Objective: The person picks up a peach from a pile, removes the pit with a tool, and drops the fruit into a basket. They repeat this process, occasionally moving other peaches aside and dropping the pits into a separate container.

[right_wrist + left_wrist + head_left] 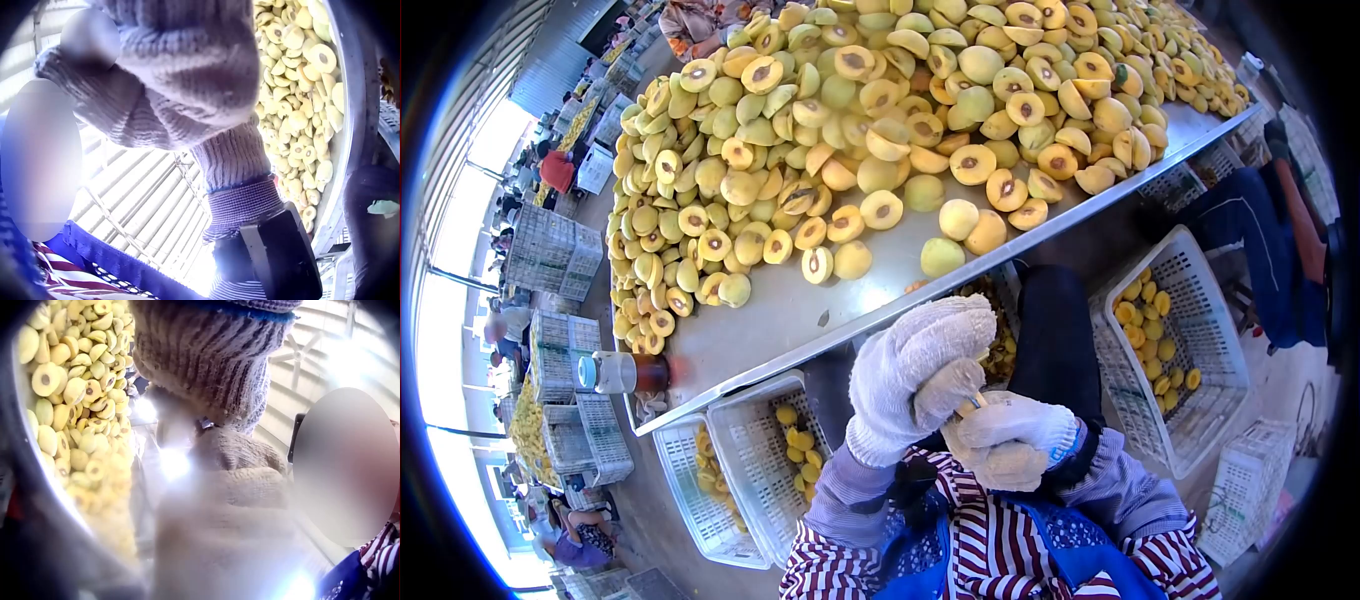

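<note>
Both hands wear whitish knitted gloves and meet in front of the chest in the head view. The left hand [925, 365] is curled, and a small yellow sliver like apricot shows at its fingertips; the rest is hidden. Just below and to the right, the right hand [1012, 440] has its fingers curled round a slim, tan, stick-like tool [972, 404], mostly covered by the gloves. In the left wrist view a gloved hand [231, 481] blurs close to the lens. The right wrist view has folded gloves [181, 81] overlapping. Beyond the hands, halved apricots [880, 150] lie heaped.
The apricots lie on a metal table [800, 305] with a raised edge. A capped bottle of brown liquid [635, 372] stands at its left corner. White crates [745, 450] holding some fruit stand below, another crate [1200, 340] at right. A person in dark clothes [1250, 230] is at the right.
</note>
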`<state>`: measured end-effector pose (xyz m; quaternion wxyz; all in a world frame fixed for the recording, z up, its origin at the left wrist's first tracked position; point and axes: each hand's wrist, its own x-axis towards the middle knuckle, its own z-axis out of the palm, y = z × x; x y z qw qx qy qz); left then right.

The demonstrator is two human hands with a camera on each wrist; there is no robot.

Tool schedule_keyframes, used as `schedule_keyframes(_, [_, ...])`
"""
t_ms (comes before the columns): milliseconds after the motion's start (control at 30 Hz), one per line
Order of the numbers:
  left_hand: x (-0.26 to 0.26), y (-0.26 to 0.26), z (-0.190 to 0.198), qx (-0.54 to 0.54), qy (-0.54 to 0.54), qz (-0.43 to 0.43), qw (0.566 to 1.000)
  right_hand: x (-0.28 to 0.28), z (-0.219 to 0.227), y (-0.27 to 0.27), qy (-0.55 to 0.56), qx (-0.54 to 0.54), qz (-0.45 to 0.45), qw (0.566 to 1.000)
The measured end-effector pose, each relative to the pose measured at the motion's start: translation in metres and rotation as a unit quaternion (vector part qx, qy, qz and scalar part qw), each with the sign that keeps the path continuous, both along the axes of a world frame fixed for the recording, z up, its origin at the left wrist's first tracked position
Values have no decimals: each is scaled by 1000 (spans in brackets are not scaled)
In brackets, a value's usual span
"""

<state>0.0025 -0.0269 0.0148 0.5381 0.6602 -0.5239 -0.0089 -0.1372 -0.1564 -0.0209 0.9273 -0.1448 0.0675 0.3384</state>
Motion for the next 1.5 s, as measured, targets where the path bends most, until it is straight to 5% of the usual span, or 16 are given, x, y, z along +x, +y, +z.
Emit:
schedule_keyframes(67, [-15, 0, -3, -1, 190, 0, 982, -2, -18, 2, 9, 152, 26, 988])
schedule_keyframes(167, [-15, -2, -3, -13, 314, -56, 948, -1, 12, 4, -6, -18, -16, 1000])
schedule_keyframes(233, [-19, -3, -4, -19, 373, -48, 926, -1, -6, 3, 11, 57, 17, 998])
schedule_keyframes(367, [-21, -6, -2, -133, 709, -82, 688, 1, -4, 15, -95, -63, 19, 993])
schedule_keyframes(567, [-7, 63, -36, -104, 450, 222, 859, 9, -13, -4, -7, -150, 98, 984])
schedule_keyframes(600, [1, 97, -55, 4, 347, 356, 868, 7, -14, -10, -50, -178, 93, 978])
schedule_keyframes(633, [11, 128, -75, 113, 230, 475, 842, 8, -13, -13, -93, -205, 86, 970])
schedule_keyframes(733, [26, 165, -90, 383, -185, 466, 776, 26, 3, -2, -41, -234, 129, 963])
schedule_keyframes(833, [60, 123, -92, 243, 132, 431, 859, 40, 14, 8, -50, -268, 173, 946])
schedule_keyframes(900, [110, 104, -131, 195, 129, 434, 870, 42, 14, 12, -69, -289, 161, 941])
schedule_keyframes(967, [143, 62, -133, 240, 84, 538, 803, 44, 19, 11, -41, -320, 143, 935])
schedule_keyframes(1100, [172, 36, -173, 310, 160, 461, 816, 42, 13, 7, -12, -340, 84, 937])
schedule_keyframes(1200, [161, 33, -156, 181, 378, 323, 849, 52, 21, 11, 15, -399, 35, 916])
schedule_keyframes(1300, [116, 24, -106, 38, 533, 220, 816, 63, 27, 16, 59, -430, -96, 896])
schedule_keyframes(1367, [85, 22, -92, -29, 514, 166, 841, 67, 16, 23, 52, -459, -223, 858])
schedule_keyframes(1500, [38, 19, -51, -51, 533, 83, 840, 73, -3, 22, -42, -614, -295, 731])
